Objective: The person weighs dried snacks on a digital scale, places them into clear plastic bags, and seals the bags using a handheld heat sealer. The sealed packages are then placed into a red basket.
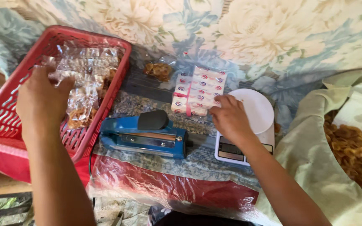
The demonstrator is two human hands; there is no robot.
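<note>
Two hands were busy at once. The left hand rested closed on a clear packet of snacks in the red basket; the right hand pinched the stack of small packets beside the white scale, grip closed on its edge. The stack looked likely to topple, since the pinch caught only one corner; the blue sealer lay just beside it.

Hands over basket, scale
</note>
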